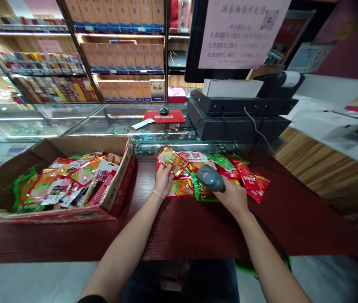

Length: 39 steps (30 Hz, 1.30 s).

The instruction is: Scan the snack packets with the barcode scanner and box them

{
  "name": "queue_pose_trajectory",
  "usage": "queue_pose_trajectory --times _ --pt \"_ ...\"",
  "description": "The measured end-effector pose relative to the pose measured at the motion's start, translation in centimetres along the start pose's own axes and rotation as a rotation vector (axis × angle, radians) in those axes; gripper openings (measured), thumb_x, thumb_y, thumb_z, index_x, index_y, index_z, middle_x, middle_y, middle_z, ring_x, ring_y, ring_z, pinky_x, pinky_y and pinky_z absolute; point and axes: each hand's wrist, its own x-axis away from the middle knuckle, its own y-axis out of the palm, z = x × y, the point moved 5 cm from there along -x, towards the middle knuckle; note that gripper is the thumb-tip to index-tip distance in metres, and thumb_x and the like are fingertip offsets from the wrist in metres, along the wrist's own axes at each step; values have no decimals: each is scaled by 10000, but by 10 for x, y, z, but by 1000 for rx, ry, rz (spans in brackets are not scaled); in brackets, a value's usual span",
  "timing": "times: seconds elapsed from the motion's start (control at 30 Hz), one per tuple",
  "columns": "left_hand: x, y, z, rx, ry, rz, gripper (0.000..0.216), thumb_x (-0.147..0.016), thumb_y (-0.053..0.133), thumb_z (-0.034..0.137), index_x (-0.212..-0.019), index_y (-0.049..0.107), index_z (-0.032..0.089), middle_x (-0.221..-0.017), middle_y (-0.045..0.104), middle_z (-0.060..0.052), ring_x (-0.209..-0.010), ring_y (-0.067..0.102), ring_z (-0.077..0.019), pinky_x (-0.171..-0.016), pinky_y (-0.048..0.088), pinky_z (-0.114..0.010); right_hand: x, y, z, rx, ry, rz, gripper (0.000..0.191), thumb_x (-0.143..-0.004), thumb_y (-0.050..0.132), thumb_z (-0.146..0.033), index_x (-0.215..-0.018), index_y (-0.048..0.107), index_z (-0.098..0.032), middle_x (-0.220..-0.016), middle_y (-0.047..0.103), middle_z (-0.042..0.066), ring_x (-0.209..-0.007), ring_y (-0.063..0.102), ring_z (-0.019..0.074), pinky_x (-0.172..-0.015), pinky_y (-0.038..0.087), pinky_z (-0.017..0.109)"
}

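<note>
My left hand is closed on the lower edge of a red-bordered snack packet, tilted up above the other packets. In my right hand is a dark barcode scanner with a small blue light on it, its head over the pile. Beneath and around both hands lie several snack packets: an orange-and-red one, a green-edged one and red ones at the right. Parts of the pile are hidden by the scanner and my right hand.
An open cardboard box full of snack packets stands on the left of the dark red counter. Behind the counter, a glass display case carries a red mouse pad. Black cash-register equipment and a monitor stand at the right back.
</note>
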Motion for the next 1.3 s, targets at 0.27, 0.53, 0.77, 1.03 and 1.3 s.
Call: queue_pose_trajectory --times 0.27,0.53,0.77,1.03,1.3 --pt "4 0 -4 61 -77 -30 379 -784 694 131 -1133 573 211 -1132 699 -56 -1026 676 -173 -914 544 -330 4 9 -24 -14 -186 -77 359 -801 595 -351 -1122 667 -207 -958 756 94 -822 707 271 -633 442 305" --pt "3 1 -5 71 -57 -40 411 -766 706 131 -1140 562 222 -1155 691 -52 -1039 673 -178 -920 538 -333 4 9 -27 -15 -177 -85 317 -807 594 -334 -1082 666 -195 -913 754 83 -786 711 268 -606 435 301" --pt "7 7 -1 -53 31 -2 409 -749 751 218 -1119 577 225 -1112 700 -48 -1032 670 -199 -906 540 -362 4 10 -28 -8 -165 -40 377 -793 597 -323 -1145 671 -210 -959 756 105 -838 711 276 -653 480 312" --pt "73 67 113 -982 725 45 362 -888 606 361 -1229 616 240 -1118 703 -58 -1009 655 -231 -914 489 -315 -5 3 -34 -17 -97 48 349 -778 583 -336 -1092 697 -237 -900 758 71 -759 699 272 -587 444 311" --pt "125 22 256 -1677 794 271 395 -956 484 346 -1339 553 280 -1139 713 -56 -948 684 -237 -853 503 -327 -42 -14 -110 -190 -191 89 420 -798 588 -409 -1156 669 -206 -834 753 70 -747 698 269 -573 403 293"
